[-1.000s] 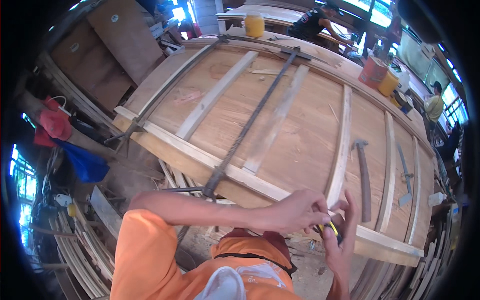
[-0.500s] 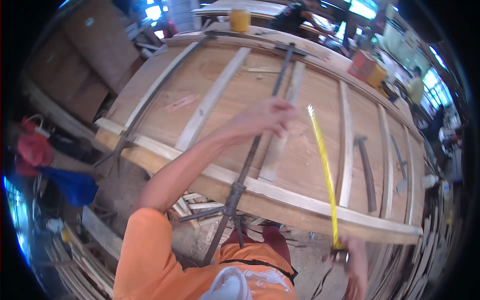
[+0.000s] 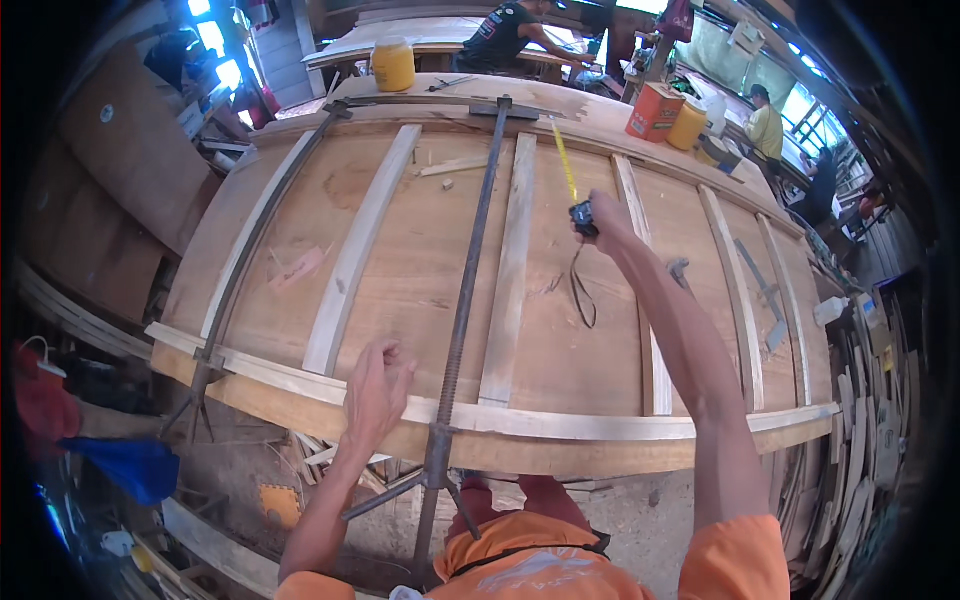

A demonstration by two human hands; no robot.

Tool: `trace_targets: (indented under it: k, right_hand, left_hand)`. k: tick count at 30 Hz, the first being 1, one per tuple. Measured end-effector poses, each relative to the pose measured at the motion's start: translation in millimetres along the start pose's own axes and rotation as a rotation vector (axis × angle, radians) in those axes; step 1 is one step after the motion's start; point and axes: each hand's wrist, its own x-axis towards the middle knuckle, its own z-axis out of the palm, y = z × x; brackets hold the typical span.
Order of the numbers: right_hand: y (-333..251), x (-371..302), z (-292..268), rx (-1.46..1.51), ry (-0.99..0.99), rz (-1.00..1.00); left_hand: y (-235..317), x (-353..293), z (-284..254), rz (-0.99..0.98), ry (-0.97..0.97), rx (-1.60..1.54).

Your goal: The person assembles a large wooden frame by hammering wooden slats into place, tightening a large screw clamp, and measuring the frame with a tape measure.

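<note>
A large curved wooden panel (image 3: 420,260) with several pale battens lies in front of me. My right hand (image 3: 600,220) reaches out over its middle and grips a dark tape measure case (image 3: 584,216). Its yellow blade (image 3: 565,160) runs away toward the far edge, and a black cord (image 3: 580,290) hangs from the case. My left hand (image 3: 378,385) rests on the near edge strip (image 3: 560,425) of the panel, fingers bent, holding nothing. A long metal bar clamp (image 3: 468,290) crosses the panel just right of that hand.
A second bar clamp (image 3: 250,250) runs along the panel's left side. A yellow jar (image 3: 393,65), an orange tin (image 3: 652,110) and a yellow container (image 3: 688,123) stand at the far edge. A hammer (image 3: 680,272) lies right. People work at benches behind. Wood strips are stacked at left.
The hands have swapped places: my right hand has carried the tape case from the near edge out to mid-panel, and my left hand has come back from mid-panel to the near edge.
</note>
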Motion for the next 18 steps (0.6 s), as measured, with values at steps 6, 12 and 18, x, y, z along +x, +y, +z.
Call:
trace_targets:
  k: [6, 12, 18]
  right_hand:
    - [8.8, 28.2, 25.6, -0.085, 0.099, 0.022]
    - [10.7, 14.0, 37.2, -0.156, 0.144, 0.001]
    - [4.9, 3.6, 50.8, -0.211, 0.285, -0.052]
  left_hand:
    - [-1.2, 0.6, 1.9, -0.042, 0.016, 0.04]
    - [-8.3, -0.5, 0.7, -0.058, 0.014, 0.048]
    - [-6.8, 1.3, 4.5, -0.079, 0.027, 0.014]
